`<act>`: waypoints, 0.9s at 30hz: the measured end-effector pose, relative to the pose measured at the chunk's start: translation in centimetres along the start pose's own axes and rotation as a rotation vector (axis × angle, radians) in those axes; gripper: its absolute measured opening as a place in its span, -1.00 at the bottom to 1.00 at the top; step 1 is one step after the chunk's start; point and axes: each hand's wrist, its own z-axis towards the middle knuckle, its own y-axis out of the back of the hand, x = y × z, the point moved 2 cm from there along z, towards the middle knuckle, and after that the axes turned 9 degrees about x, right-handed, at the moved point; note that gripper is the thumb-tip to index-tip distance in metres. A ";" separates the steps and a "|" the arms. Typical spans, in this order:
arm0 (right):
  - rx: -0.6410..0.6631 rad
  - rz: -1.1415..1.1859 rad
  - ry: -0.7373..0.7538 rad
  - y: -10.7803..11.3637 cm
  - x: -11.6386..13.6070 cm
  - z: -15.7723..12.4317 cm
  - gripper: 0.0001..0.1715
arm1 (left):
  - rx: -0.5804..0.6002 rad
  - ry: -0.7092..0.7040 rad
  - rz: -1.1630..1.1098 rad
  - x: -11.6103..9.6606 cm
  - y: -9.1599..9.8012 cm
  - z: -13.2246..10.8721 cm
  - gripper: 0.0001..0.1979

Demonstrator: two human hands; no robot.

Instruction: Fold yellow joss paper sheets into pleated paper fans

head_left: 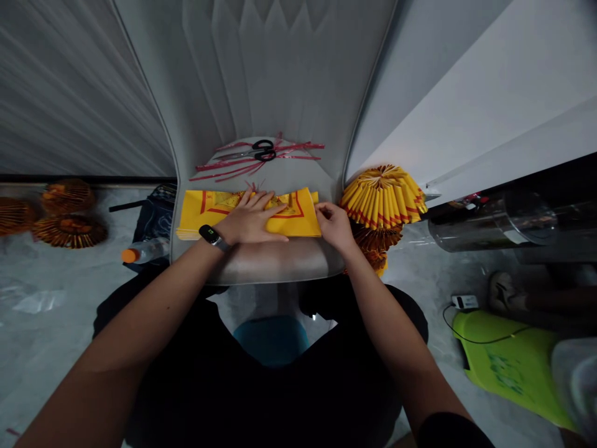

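A stack of yellow printed paper [193,211] with red borders lies across the seat of a grey chair [280,261]. My left hand [252,218] rests flat on the stack with its fingers spread. At the right edge of the paper, my right hand [334,224] has its fingertips closed together on the sheet's corner. Some pink ties stick up at the stack's far edge, beyond my left fingers. Behind the stack lie black-handled scissors [264,150] on several pink plastic strips [224,167].
Pleated yellow paper fans [383,198] are piled right of the chair, and more pleated rounds [69,231] lie on the floor at left. An orange-capped bottle [145,251] and a dark bag [153,214] are beside the chair. A green box [510,367] stands at lower right.
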 end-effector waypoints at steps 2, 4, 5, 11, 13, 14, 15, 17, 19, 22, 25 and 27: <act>-0.028 -0.018 -0.037 0.2 0.3 -0.1 -0.53 | -0.007 -0.001 0.027 0.0 -0.2 0.1 0.02; -0.057 -0.048 -0.036 0.3 0.5 -0.1 -0.43 | -0.022 -0.012 0.061 0.0 -0.5 0.1 0.02; -0.067 -0.072 -0.011 0.4 0.5 -0.1 -0.45 | -0.030 -0.015 0.072 0.0 -0.6 0.2 0.01; -0.020 -0.292 0.212 0.5 1.0 -0.9 -0.68 | -0.080 -0.013 -0.002 0.2 -0.5 0.3 0.08; 0.078 -0.335 0.301 0.2 1.4 -1.5 -0.72 | -0.116 -0.029 -0.034 0.2 -0.3 0.3 0.05; 0.135 -0.354 0.331 0.1 1.5 -1.8 -0.72 | -0.123 -0.041 -0.040 0.2 -0.1 0.3 0.00; 0.194 -0.372 0.347 -0.1 1.6 -2.0 -0.71 | -0.117 -0.053 -0.036 0.2 0.0 0.3 -0.06; 0.295 -0.401 0.354 -0.4 1.5 -2.3 -0.70 | -0.080 -0.068 -0.011 0.1 0.1 0.2 -0.20; 0.343 -0.416 0.350 -0.6 1.2 -2.3 -0.74 | -0.048 -0.067 0.006 0.1 0.2 0.1 -0.23; 0.348 -0.429 0.349 -0.6 0.7 -2.0 -0.79 | -0.054 -0.069 -0.012 0.1 0.4 -0.1 -0.22; 0.348 -0.451 0.321 -0.5 0.4 -1.7 -0.79 | -0.079 -0.066 -0.011 0.1 0.4 -0.2 -0.32; 0.356 -0.458 0.295 -0.4 0.4 -1.6 -0.74 | -0.078 -0.060 0.004 0.2 0.4 -0.3 -0.35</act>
